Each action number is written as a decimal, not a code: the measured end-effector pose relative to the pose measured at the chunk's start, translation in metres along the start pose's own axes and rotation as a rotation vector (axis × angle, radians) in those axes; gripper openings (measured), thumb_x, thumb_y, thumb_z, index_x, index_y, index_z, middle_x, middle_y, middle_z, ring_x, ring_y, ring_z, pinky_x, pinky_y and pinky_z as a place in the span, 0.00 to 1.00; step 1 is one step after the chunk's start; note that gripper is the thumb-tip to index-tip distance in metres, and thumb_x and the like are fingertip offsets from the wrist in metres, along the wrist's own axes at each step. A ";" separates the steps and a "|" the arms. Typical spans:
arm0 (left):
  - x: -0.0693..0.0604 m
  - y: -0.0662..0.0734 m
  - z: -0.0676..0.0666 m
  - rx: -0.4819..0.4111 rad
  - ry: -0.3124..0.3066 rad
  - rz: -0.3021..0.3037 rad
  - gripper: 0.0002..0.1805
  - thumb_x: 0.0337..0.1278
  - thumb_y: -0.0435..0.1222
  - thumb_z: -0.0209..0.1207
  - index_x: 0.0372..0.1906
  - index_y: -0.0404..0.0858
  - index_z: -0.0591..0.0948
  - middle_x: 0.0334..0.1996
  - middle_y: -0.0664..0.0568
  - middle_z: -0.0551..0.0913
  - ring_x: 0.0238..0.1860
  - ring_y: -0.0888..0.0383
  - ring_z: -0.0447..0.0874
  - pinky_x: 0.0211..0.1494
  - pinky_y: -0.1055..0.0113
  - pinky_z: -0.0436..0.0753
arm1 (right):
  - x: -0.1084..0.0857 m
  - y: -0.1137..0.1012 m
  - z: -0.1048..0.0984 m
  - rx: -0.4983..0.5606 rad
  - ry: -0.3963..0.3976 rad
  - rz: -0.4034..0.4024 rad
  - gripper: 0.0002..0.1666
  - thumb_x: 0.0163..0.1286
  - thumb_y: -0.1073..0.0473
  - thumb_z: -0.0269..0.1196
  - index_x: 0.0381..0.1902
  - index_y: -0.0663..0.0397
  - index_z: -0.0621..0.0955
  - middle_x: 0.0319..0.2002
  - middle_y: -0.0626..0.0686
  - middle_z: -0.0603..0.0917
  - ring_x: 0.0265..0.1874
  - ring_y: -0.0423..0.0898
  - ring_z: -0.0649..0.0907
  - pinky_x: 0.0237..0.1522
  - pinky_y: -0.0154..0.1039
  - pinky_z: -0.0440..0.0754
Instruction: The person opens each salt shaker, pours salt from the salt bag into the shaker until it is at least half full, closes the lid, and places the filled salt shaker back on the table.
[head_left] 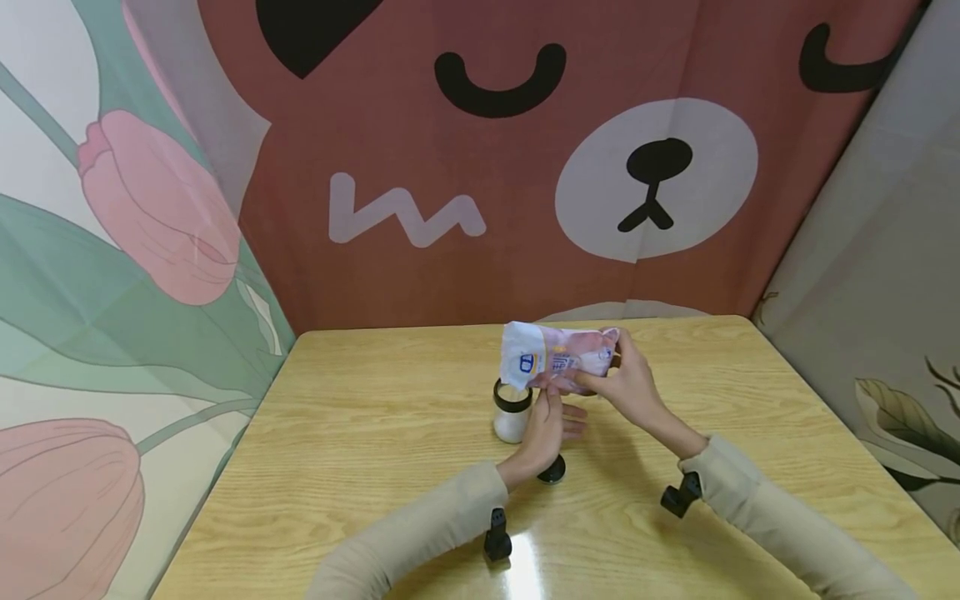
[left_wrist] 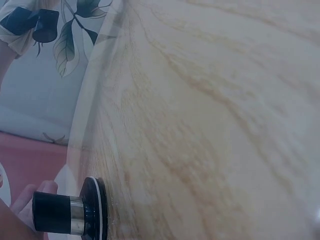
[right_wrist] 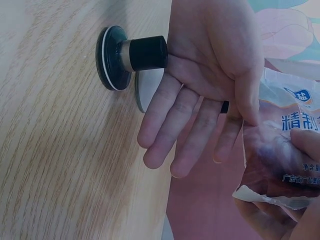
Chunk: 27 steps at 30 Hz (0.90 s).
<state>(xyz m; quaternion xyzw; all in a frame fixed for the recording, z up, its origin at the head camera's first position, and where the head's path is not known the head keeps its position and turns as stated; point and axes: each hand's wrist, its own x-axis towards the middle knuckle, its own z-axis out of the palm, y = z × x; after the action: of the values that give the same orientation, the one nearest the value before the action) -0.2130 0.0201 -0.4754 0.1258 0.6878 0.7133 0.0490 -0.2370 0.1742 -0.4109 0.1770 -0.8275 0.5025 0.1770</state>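
Gripping bag in our right hand, long axis roughly parallel to table far edge, left end near jar; left hand closer, fingers straight.

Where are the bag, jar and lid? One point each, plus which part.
Bag [head_left: 558,354]: head view, middle of its printed front.
Jar [head_left: 511,424]: head view, white body below the black rim.
Lid [right_wrist: 126,55]: right wrist view, silvery band between knob and disc.

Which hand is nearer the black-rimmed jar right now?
Left: the left hand is close beside the jar; the right hand is farther right, gripping the packet.
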 end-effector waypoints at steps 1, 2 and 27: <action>0.000 0.000 0.000 0.001 0.000 0.000 0.29 0.81 0.49 0.25 0.60 0.29 0.65 0.42 0.33 0.84 0.41 0.37 0.86 0.43 0.53 0.87 | 0.000 0.000 0.000 -0.002 -0.001 0.001 0.35 0.54 0.60 0.78 0.51 0.60 0.68 0.43 0.57 0.77 0.37 0.50 0.79 0.27 0.34 0.83; 0.000 0.000 0.000 0.003 -0.001 0.002 0.29 0.81 0.49 0.25 0.60 0.30 0.65 0.42 0.33 0.84 0.41 0.38 0.86 0.43 0.54 0.88 | 0.000 0.000 -0.001 -0.005 -0.001 0.001 0.35 0.54 0.60 0.78 0.51 0.60 0.68 0.43 0.57 0.77 0.37 0.50 0.79 0.27 0.34 0.83; 0.001 -0.001 0.003 -0.016 0.020 -0.013 0.29 0.82 0.48 0.26 0.59 0.28 0.66 0.41 0.32 0.84 0.41 0.36 0.86 0.42 0.52 0.88 | 0.001 0.000 -0.001 -0.025 0.005 -0.020 0.34 0.53 0.60 0.79 0.49 0.60 0.69 0.41 0.55 0.78 0.35 0.49 0.80 0.25 0.35 0.82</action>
<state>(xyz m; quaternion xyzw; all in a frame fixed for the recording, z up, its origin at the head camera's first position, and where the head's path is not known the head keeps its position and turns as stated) -0.2137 0.0230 -0.4766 0.1139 0.6832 0.7197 0.0477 -0.2372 0.1751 -0.4099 0.1819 -0.8316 0.4906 0.1862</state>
